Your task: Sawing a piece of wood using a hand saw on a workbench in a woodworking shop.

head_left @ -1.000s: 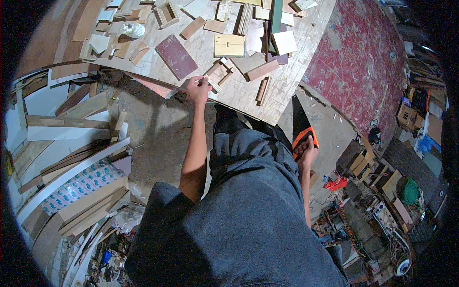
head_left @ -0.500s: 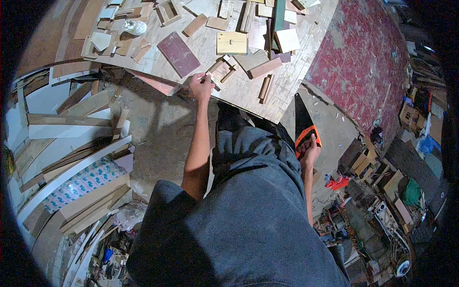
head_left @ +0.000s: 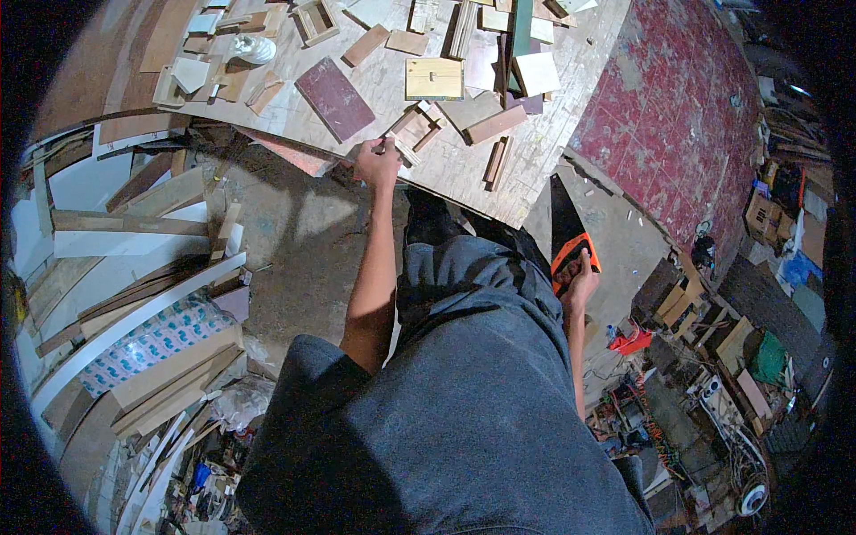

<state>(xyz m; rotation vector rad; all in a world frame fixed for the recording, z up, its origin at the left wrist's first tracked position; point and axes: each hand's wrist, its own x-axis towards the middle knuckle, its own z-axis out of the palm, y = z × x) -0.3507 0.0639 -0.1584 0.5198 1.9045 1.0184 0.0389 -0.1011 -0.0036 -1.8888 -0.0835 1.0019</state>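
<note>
Down at my right side, my right hand point(head_left: 578, 287) grips the orange handle of a hand saw point(head_left: 596, 260), its dark blade pointing up toward the table. My left hand point(head_left: 379, 162) is at the front edge of the plywood table point(head_left: 464, 183), fingers closed at the lower left corner of a small open wooden frame point(head_left: 428, 127); what is between them is too small to make out. Nearby lie a maroon board point(head_left: 335, 98), a pale square block with a small piece on it point(head_left: 434, 78), a brown strip point(head_left: 495, 125) and a narrow upright-edged wooden piece point(head_left: 497, 163).
More wood offcuts and a white spiral bulb point(head_left: 252, 49) are on the table. Stacked boards point(head_left: 134, 223) fill the left side. At the right are a red floor area point(head_left: 669, 116), a cardboard box point(head_left: 767, 218), a red object point(head_left: 630, 341) and piled scraps point(head_left: 695, 303).
My left hand has shifted slightly right and up in the picture, along with the table and surroundings. Its fingers stay closed by the wooden frame; my right hand still holds the saw.
</note>
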